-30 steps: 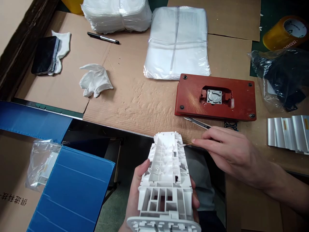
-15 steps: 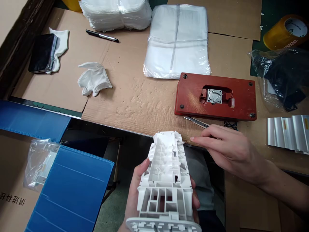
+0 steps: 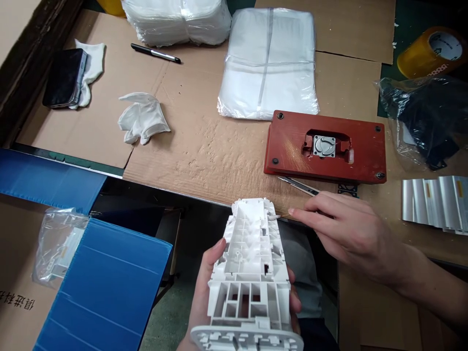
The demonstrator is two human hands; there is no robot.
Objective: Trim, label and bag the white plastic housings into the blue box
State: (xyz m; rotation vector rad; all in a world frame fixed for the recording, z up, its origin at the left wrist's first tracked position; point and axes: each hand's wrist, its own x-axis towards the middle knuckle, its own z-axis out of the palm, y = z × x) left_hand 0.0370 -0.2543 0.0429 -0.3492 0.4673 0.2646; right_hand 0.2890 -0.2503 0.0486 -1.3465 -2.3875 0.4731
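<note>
A white moulded plastic housing (image 3: 239, 263), full of ribs and square openings, stands tilted at the lower middle with its flared grey-white end nearest me. My left hand (image 3: 204, 278) is closed around it from below, thumb on the left side and fingertips on the right. To the right, my right hand (image 3: 347, 234) pinches a thin brownish stick with a whitish tip (image 3: 275, 217), like a cotton swab. The tip meets the housing's upper right edge. A utility knife (image 3: 298, 185) lies on the table just past my right fingers, its rear end hidden by the hand.
Behind the knife sits a red block (image 3: 292, 146) with a metal square part (image 3: 324, 146) in its recess. Bundled plastic bags (image 3: 270, 63), a white glove (image 3: 142, 117), a pen (image 3: 155, 53), a phone (image 3: 66, 78), silver strips (image 3: 433, 202) and a blue box flap (image 3: 106, 282) surround the work.
The view shifts very slightly. Both hands keep their holds, and the stick's tip stays at the housing's upper right edge.
</note>
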